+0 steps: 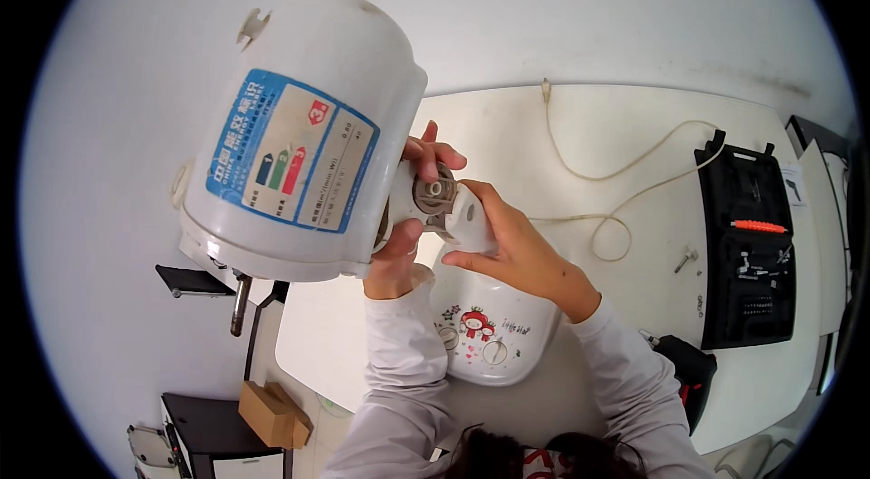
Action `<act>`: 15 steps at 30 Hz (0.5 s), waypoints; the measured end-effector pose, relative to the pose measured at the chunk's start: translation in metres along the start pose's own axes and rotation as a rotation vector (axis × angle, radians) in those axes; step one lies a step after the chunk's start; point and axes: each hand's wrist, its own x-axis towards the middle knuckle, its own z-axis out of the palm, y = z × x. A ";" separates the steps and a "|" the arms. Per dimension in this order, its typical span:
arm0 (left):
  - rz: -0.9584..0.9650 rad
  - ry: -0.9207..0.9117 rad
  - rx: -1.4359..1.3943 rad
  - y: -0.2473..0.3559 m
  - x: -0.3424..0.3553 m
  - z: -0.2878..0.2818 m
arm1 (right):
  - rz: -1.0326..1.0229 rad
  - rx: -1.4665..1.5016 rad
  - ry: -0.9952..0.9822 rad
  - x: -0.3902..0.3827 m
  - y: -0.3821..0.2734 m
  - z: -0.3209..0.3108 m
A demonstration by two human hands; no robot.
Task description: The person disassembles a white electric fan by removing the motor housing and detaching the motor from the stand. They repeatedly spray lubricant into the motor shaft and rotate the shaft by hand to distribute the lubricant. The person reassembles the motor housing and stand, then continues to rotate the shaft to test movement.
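White base (pixel 494 334) is resting on the desk (pixel 634 144) below; above it, the left hand (pixel 399 248) is gripping the raised tank (pixel 304 130) while right-hand (pixel 517 243) fingers are closing on its cap (pixel 471 216), likely mid-unscrewing; further turning seems needed.

A large white tank (pixel 304 130) blocks everything left of the fingers (pixel 435 155), touching them. Below them a white base (pixel 494 334) fills the table (pixel 589 125). To their right, only a thin cord (pixel 607 207) crosses bare tabletop.

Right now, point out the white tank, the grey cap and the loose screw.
white tank (pixel 299 53): head view, bare side above the label.
grey cap (pixel 435 192): head view, its ribbed centre.
loose screw (pixel 686 258): head view, its shaft.
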 end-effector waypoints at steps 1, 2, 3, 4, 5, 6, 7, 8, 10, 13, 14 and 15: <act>0.013 -0.032 -0.007 -0.001 0.000 -0.002 | 0.007 -0.011 -0.001 0.000 -0.001 -0.001; 0.005 -0.023 -0.013 -0.003 0.000 -0.003 | 0.013 -0.020 -0.002 0.001 -0.002 -0.002; -0.009 -0.001 -0.005 -0.003 0.001 -0.002 | 0.020 -0.035 -0.004 0.001 -0.003 -0.003; -0.023 0.020 0.004 -0.002 0.001 0.000 | 0.024 -0.031 -0.007 0.000 -0.003 -0.004; -0.038 0.042 0.015 -0.002 0.001 0.000 | 0.028 -0.028 -0.009 0.000 -0.003 -0.004; -0.026 0.042 0.006 -0.002 0.001 0.000 | 0.029 -0.025 -0.011 0.000 -0.003 -0.004; -0.032 0.047 0.001 -0.002 0.002 0.000 | 0.014 -0.028 -0.006 0.000 -0.002 -0.005; -0.037 0.052 -0.004 -0.002 0.002 0.001 | 0.000 -0.031 -0.002 0.000 -0.002 -0.005; -0.051 0.062 -0.007 -0.002 0.001 0.002 | -0.003 -0.031 -0.013 0.000 -0.001 -0.006; -0.081 0.050 -0.003 -0.002 0.001 0.004 | 0.001 -0.041 -0.030 -0.002 -0.002 -0.008; -0.092 0.035 0.001 -0.001 0.002 0.002 | -0.017 -0.055 -0.022 -0.002 -0.002 -0.007; -0.101 0.020 0.006 0.000 0.003 0.000 | -0.036 -0.068 -0.015 -0.002 -0.002 -0.007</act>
